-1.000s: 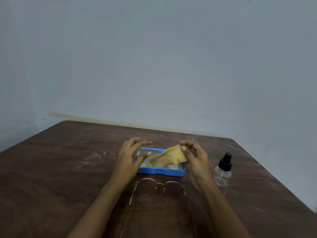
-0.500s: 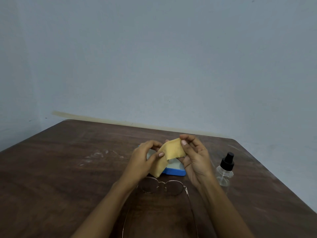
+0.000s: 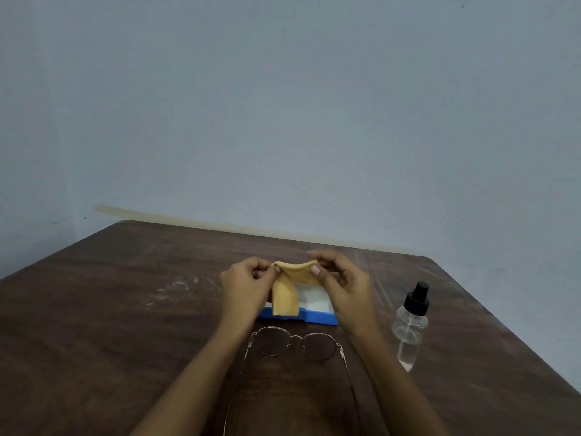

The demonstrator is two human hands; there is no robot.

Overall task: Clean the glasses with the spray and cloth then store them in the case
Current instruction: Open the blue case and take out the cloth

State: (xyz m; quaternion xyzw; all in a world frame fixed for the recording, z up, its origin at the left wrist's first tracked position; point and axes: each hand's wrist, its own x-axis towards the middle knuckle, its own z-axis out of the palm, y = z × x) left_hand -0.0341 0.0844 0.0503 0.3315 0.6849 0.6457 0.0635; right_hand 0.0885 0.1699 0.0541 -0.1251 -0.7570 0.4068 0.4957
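1. Step in hand: readying the cloth. The small yellow-orange cleaning cloth (image 3: 284, 295) was held in the air over the open blue rectangular plastic case (image 3: 317, 318). Its top edge was stretched between both hands and one flap hung down in front of the case's near wall. I judged it was being unfolded.
2. The task looked early, with no spraying or wiping under way. The thin gold wire-rimmed round glasses (image 3: 297, 338) lay on the dark brown wooden table (image 3: 125, 309), just on the near side of the case. The temples were open and pointed back at the person. Neither hand touched them.
3. The clear plastic spray bottle with a black pump top (image 3: 410, 322) stood upright to the right of the case and glasses, near the right forearm, untouched.
4. Left hand (image 3: 245, 287): the thumb and curled fingers pinched the cloth's top left corner and held nothing else.
5. Right hand (image 3: 342, 287): the thumb and forefinger pinched the top right corner. The other fingers were loosely curled behind it; I couldn't tell if they touched the cloth.
6. Case: the pale inside was showing, partly hidden behind the hands and cloth.
7. Next move, my guess: keep the cloth in one hand to free the other, then take the bottle or lift the glasses by the rim. The frame looked thin and likely to bend, so a light grip, off the lenses.
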